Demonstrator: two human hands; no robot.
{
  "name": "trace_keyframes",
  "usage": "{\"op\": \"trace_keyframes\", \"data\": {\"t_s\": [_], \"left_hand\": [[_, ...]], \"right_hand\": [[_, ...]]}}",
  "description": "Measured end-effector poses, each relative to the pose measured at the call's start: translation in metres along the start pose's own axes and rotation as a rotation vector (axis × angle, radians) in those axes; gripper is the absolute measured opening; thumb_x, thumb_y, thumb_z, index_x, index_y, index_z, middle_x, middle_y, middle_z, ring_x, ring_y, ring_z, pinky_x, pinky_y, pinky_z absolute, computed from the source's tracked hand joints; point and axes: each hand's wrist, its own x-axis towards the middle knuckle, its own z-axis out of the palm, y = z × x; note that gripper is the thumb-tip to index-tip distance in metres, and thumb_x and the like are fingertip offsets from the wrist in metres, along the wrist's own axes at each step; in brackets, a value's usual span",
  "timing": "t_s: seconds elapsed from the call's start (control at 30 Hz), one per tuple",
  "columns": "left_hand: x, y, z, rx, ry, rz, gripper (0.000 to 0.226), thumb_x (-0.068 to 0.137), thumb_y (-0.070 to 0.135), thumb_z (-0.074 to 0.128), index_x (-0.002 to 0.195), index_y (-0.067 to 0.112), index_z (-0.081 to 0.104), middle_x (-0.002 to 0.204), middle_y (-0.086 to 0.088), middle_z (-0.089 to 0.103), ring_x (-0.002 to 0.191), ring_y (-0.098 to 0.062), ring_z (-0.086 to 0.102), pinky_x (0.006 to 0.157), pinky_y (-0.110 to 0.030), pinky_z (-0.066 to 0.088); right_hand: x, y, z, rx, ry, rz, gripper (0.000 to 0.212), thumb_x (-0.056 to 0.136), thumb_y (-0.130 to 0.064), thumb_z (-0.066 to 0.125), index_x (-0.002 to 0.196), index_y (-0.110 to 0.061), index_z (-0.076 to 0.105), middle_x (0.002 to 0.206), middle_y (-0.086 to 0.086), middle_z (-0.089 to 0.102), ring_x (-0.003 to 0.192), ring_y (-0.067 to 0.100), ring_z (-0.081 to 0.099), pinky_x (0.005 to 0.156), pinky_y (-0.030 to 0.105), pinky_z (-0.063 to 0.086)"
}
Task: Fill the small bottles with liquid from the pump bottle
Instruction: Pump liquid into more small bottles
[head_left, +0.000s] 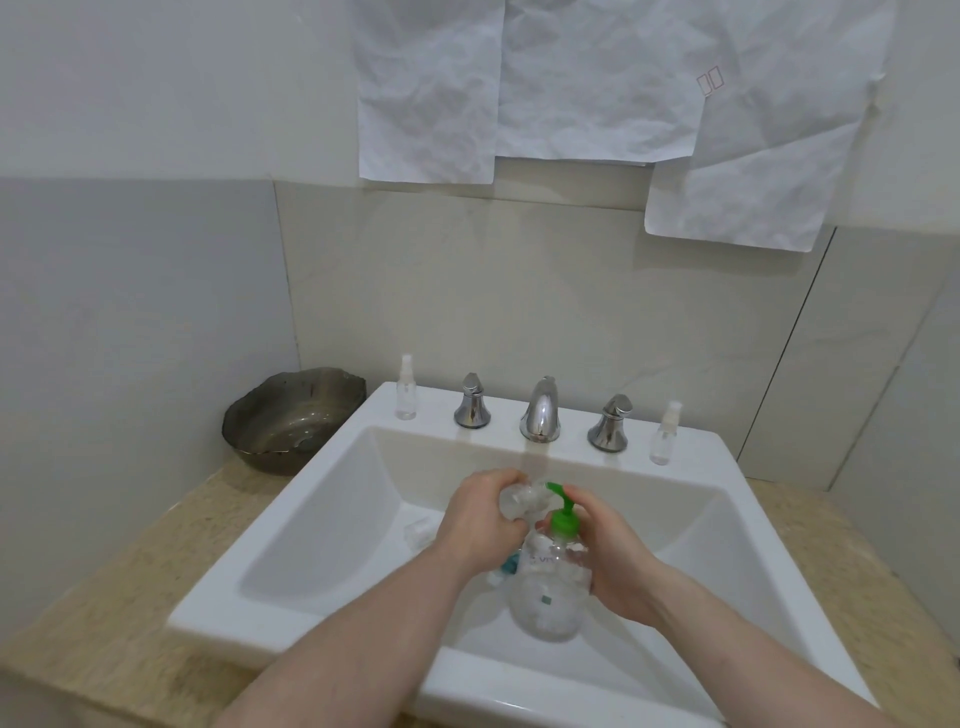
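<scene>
Fingers (488, 512) of the left hand (480, 519) curled round a small bottle (524, 501); the right hand (608, 556) gripped the pump bottle (550, 587), probably light, slippery plastic.

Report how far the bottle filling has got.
Done: cannot tell; the capped spray bottles on the sink ledge, left and right, show no clear liquid level. In hand: left hand holds a small bottle at the green nozzle of the pump bottle, gripped by the right hand. Left: recapping it.

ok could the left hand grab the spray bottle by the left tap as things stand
Probably not yet: the left hand is gripping a small clear bottle at the pump bottle's nozzle. The path to the spray bottle looks clear otherwise.
</scene>
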Motion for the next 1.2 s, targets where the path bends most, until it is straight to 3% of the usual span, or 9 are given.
{"op": "trace_keyframes", "data": {"t_s": [0.13, 0.4, 0.57, 0.67, 0.8, 0.93, 1.03, 1.2], "left_hand": [[0.0000, -0.0018, 0.0008, 0.040, -0.008, 0.006, 0.052, 0.073, 0.014, 0.069, 0.124, 0.028, 0.068, 0.122, 0.010, 0.069, 0.119, -0.013, 0.059, 0.101, -0.024, 0.046], [0.0013, -0.0015, 0.0019, 0.026, 0.012, 0.007, 0.055, 0.075, 0.016, 0.069, 0.129, 0.027, 0.066, 0.127, 0.010, 0.068, 0.122, -0.013, 0.058, 0.103, -0.023, 0.044], [0.0018, -0.0043, 0.0020, 0.060, -0.002, 0.018, 0.054, 0.077, 0.014, 0.070, 0.130, 0.026, 0.066, 0.131, 0.007, 0.065, 0.125, -0.013, 0.055, 0.104, -0.021, 0.040], [0.0012, -0.0035, 0.0013, 0.058, 0.008, 0.015, 0.055, 0.078, 0.014, 0.070, 0.131, 0.026, 0.066, 0.131, 0.008, 0.065, 0.126, -0.013, 0.055, 0.104, -0.020, 0.039], [0.0017, -0.0017, 0.0017, 0.039, 0.015, 0.014, 0.054, 0.077, 0.015, 0.071, 0.131, 0.026, 0.065, 0.129, 0.008, 0.067, 0.123, -0.014, 0.057, 0.101, -0.018, 0.039], [0.0015, -0.0029, 0.0010, 0.046, 0.021, 0.021, 0.054, 0.077, 0.012, 0.070, 0.129, 0.026, 0.067, 0.128, 0.008, 0.067, 0.123, -0.014, 0.057, 0.099, -0.017, 0.038], [0.0012, -0.0035, 0.0018, 0.056, 0.013, 0.018, 0.054, 0.078, 0.012, 0.071, 0.129, 0.027, 0.066, 0.130, 0.008, 0.065, 0.125, -0.013, 0.055, 0.101, -0.016, 0.035], [0.0014, -0.0013, 0.0011, 0.029, 0.015, 0.014, 0.055, 0.078, 0.014, 0.072, 0.131, 0.025, 0.066, 0.130, 0.008, 0.066, 0.124, -0.013, 0.057, 0.100, -0.016, 0.038]], "right_hand": [[0.0052, 0.0007, 0.0001, 0.009, 0.033, 0.016, 0.034, 0.100, -0.041, 0.056, 0.105, -0.014, 0.075, 0.095, 0.001, 0.071, 0.077, 0.019, 0.069, 0.080, 0.034, 0.053], [0.0008, 0.0013, -0.0013, -0.022, -0.006, 0.020, 0.044, 0.095, -0.058, 0.055, 0.105, -0.025, 0.081, 0.092, -0.003, 0.071, 0.093, 0.023, 0.066, 0.088, 0.037, 0.048], [0.0080, 0.0020, -0.0012, 0.024, 0.048, 0.034, 0.035, 0.096, -0.044, 0.060, 0.105, -0.015, 0.077, 0.096, 0.002, 0.072, 0.083, 0.025, 0.065, 0.084, 0.040, 0.051], [0.0084, 0.0041, -0.0019, 0.020, 0.038, 0.013, 0.036, 0.097, -0.046, 0.059, 0.107, -0.018, 0.078, 0.096, 0.000, 0.072, 0.084, 0.023, 0.067, 0.080, 0.036, 0.053], [0.0038, 0.0035, -0.0014, -0.008, -0.010, 0.005, 0.046, 0.096, -0.057, 0.056, 0.110, -0.021, 0.080, 0.093, -0.003, 0.073, 0.092, 0.022, 0.068, 0.085, 0.036, 0.052], [0.0066, 0.0007, 0.0005, -0.005, 0.047, 0.031, 0.036, 0.095, -0.048, 0.059, 0.103, -0.017, 0.076, 0.096, 0.000, 0.071, 0.079, 0.021, 0.064, 0.070, 0.032, 0.050], [0.0096, 0.0033, -0.0013, 0.006, 0.056, 0.014, 0.031, 0.097, -0.043, 0.059, 0.101, -0.016, 0.076, 0.092, -0.001, 0.072, 0.075, 0.019, 0.065, 0.075, 0.033, 0.049], [0.0035, 0.0028, -0.0012, 0.006, -0.017, -0.010, 0.041, 0.097, -0.052, 0.056, 0.108, -0.021, 0.080, 0.091, -0.002, 0.071, 0.087, 0.021, 0.066, 0.080, 0.033, 0.051]]}}
